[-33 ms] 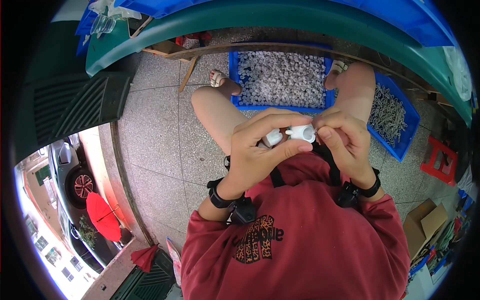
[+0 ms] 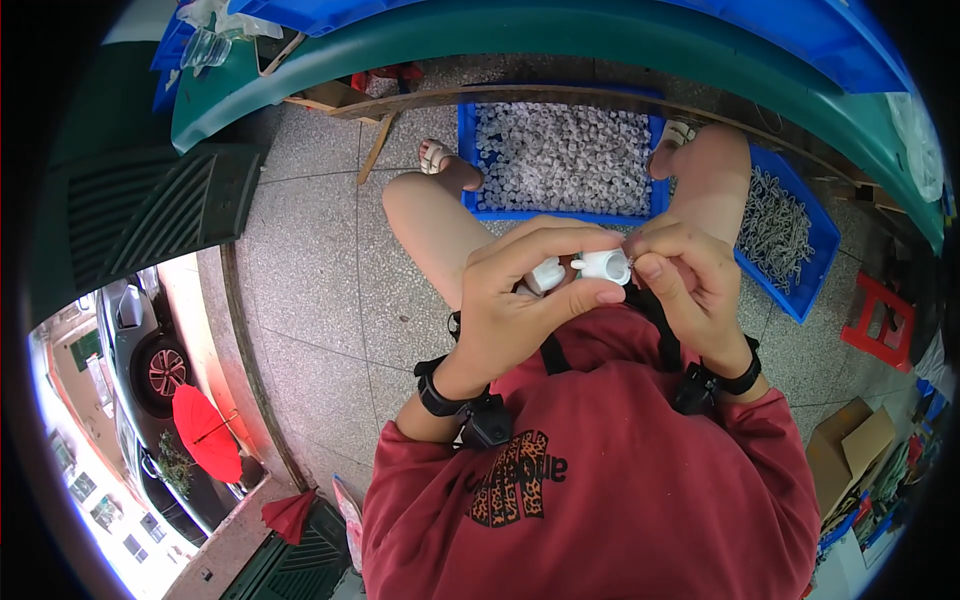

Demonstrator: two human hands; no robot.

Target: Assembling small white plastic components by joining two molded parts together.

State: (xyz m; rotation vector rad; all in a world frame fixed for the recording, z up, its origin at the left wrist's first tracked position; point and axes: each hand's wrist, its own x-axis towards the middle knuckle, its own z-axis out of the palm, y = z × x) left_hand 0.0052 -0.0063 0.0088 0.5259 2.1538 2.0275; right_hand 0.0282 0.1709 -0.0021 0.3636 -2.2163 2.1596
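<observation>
My left hand point(image 2: 545, 278) is closed, pinching a small white plastic cup-shaped piece point(image 2: 600, 265) between thumb and index finger. The piece has a small lug on its left side, and its round mouth faces right. A second white plastic piece point(image 2: 545, 275) rests in the same hand, partly hidden by the fingers. At the cup-shaped piece's mouth my right hand point(image 2: 692, 278) is closed in a pinch. Something small and shiny shows at its fingertips, too small to name. Both hands are above my lap, close together.
Between my feet lies a blue tray point(image 2: 463, 150) full of small white plastic pieces. A blue tray point(image 2: 826, 235) of metal pieces sits to the right, near a red stool point(image 2: 880, 322) and an open cardboard box point(image 2: 850, 445). Ahead runs a green table edge point(image 2: 330, 90).
</observation>
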